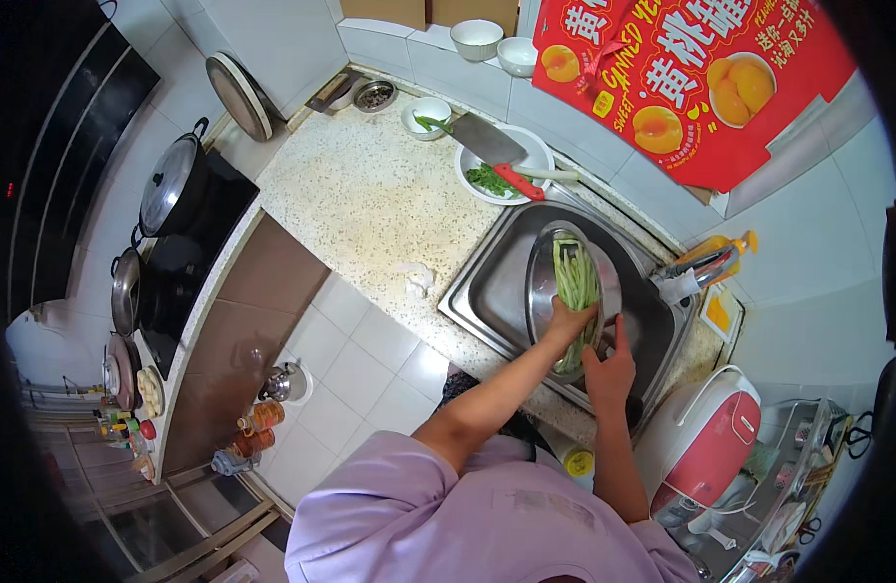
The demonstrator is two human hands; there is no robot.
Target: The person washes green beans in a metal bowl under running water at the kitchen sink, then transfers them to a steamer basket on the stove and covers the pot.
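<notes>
Long green beans [577, 273] lie in a stainless steel bowl [541, 291], which is tilted over the metal sink [495, 288]. My left hand [573, 321] presses on the beans, its fingers over them. At the bowl's right rim is my right hand [609, 364], thumb and forefinger against it; its other fingers are partly hidden. Behind the sink, a cleaver with a red handle [517, 181] rests across a white bowl [461, 164] that holds chopped greens [491, 179].
The faucet [699, 270] reaches in from the sink's right. A rice cooker [710, 444] stands at the right. On the speckled counter [360, 189] are a crumpled white scrap [418, 280] and a small bowl [417, 109]. A lidded pot [172, 186] sits on the stove at the left.
</notes>
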